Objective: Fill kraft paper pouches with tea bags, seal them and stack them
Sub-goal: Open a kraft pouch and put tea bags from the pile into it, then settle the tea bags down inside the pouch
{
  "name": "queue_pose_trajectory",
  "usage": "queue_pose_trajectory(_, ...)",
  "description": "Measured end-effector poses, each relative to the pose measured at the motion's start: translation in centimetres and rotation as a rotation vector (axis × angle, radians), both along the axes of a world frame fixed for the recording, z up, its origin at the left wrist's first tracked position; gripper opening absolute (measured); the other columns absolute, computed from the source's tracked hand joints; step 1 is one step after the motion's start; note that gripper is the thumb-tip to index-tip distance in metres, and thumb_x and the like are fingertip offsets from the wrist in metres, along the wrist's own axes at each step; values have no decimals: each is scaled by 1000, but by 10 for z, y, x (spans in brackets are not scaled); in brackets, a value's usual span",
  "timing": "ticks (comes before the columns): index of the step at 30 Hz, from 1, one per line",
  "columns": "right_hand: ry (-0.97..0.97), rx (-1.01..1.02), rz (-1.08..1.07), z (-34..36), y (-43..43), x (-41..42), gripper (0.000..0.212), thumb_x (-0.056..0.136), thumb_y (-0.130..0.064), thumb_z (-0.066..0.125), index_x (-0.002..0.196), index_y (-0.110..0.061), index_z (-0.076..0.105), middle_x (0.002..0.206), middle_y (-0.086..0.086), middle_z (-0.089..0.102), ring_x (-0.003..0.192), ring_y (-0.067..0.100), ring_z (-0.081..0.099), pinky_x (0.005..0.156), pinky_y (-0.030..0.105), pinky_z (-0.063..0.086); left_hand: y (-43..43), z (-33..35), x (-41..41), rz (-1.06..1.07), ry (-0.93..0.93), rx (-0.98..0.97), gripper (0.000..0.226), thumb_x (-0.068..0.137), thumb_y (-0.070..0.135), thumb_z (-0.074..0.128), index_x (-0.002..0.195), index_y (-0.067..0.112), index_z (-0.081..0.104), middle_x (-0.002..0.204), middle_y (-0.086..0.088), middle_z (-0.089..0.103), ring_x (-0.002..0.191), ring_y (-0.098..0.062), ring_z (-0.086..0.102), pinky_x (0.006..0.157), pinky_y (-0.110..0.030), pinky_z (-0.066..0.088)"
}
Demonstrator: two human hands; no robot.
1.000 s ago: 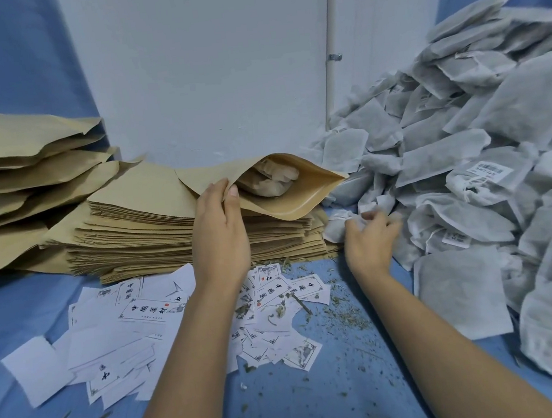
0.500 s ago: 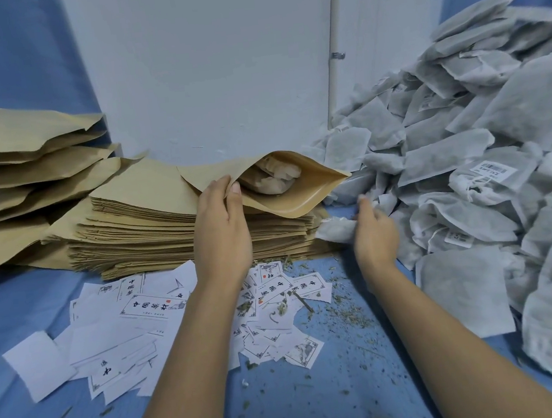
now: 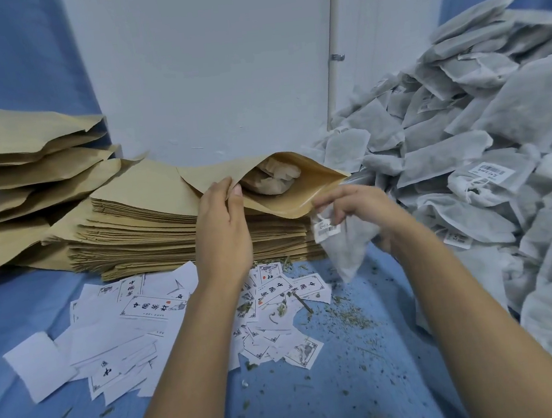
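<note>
An open kraft pouch [image 3: 303,189] lies on top of a stack of flat kraft pouches [image 3: 154,235], its mouth facing me, with tea bags visible inside. My left hand [image 3: 224,228] pinches the pouch's upper lip and holds the mouth open. My right hand [image 3: 356,210] holds a grey tea bag [image 3: 346,245] with a white barcode tag, hanging just below and in front of the pouch mouth. A big heap of grey tea bags [image 3: 487,159] fills the right side.
Filled kraft pouches [image 3: 25,167] are piled at the left. White printed paper labels [image 3: 149,310] and loose tea crumbs [image 3: 347,313] litter the blue table in front of the stack. A white wall [image 3: 204,63] stands behind.
My right hand has lifted a tea bag out of the heap and carried it left and up to the pouch mouth. My left hand has kept hold of the pouch lip.
</note>
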State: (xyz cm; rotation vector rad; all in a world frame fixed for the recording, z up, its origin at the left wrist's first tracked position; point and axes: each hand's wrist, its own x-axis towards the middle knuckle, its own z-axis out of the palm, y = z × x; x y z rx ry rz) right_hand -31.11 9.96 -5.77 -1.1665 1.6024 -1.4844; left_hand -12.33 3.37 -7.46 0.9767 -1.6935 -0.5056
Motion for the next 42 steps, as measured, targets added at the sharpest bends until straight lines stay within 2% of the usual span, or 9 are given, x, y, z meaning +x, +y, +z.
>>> queue_pose_trajectory(4,-256,-86,415,23,16,8,32,60,4,58,78,-16,76,81,2,71,72,13,66,60,20,53,1,-1,-2,-12,-23,-14,43,103,32,31,138,13,45,141,-4,44,131,-14,37,94,-7,20)
queue_pose_trajectory(8,-190,-194,121,18,-2,28,22,83,4,61,96,-10,70,94,8,70,81,17,65,72,27,55,4,-3,-5,-14,-43,-6,44,103,34,29,139,15,43,145,-5,40,135,-15,33,102,-14,20)
queue_pose_trajectory(12,-84,-250,-195,10,-24,47,18,83,0,66,96,-13,67,106,14,68,101,26,64,93,40,52,7,-3,-6,-18,-69,-11,44,103,34,29,140,16,43,145,-5,39,135,-15,33,102,-13,19)
queue_pose_trajectory(15,82,-246,-325,19,-43,59,13,81,-6,63,92,0,66,97,19,69,88,25,60,82,43,51,11,-2,-6,-10,-111,-34,41,103,28,30,138,12,45,142,-8,41,133,-20,36,107,-21,25)
queue_pose_trajectory(18,357,-184,-437,31,-60,72,10,83,2,51,82,2,61,97,21,67,83,29,55,59,23,31,18,1,-9,39,-107,-89,38,101,22,33,132,7,51,134,-12,49,126,-25,43,103,-28,32)
queue_pose_trajectory(24,514,-24,-245,35,-77,87,26,93,-5,51,115,5,59,117,21,61,109,33,56,55,17,32,24,4,-9,58,-44,-114,37,101,23,35,129,8,54,131,-12,52,123,-25,47,99,-27,34)
queue_pose_trajectory(30,701,-193,-285,26,-64,78,14,84,-9,55,75,-1,64,66,9,61,65,26,50,51,28,37,15,5,-3,74,87,-79,36,101,22,35,128,7,55,127,-7,55,118,-16,49,92,-8,25)
queue_pose_trajectory(36,936,-150,-48,19,-69,78,24,94,-12,46,100,-4,69,100,16,69,93,34,59,78,38,47,14,3,-1,84,78,-108,34,100,20,39,125,8,58,124,-6,58,114,-17,51,90,-11,28)
queue_pose_trajectory(42,675,-352,-240,10,-52,83,22,86,-18,49,82,-14,70,80,0,69,77,15,59,69,31,47,8,9,11,-48,213,-33,30,99,21,44,126,20,59,122,11,57,110,6,48,90,1,31)
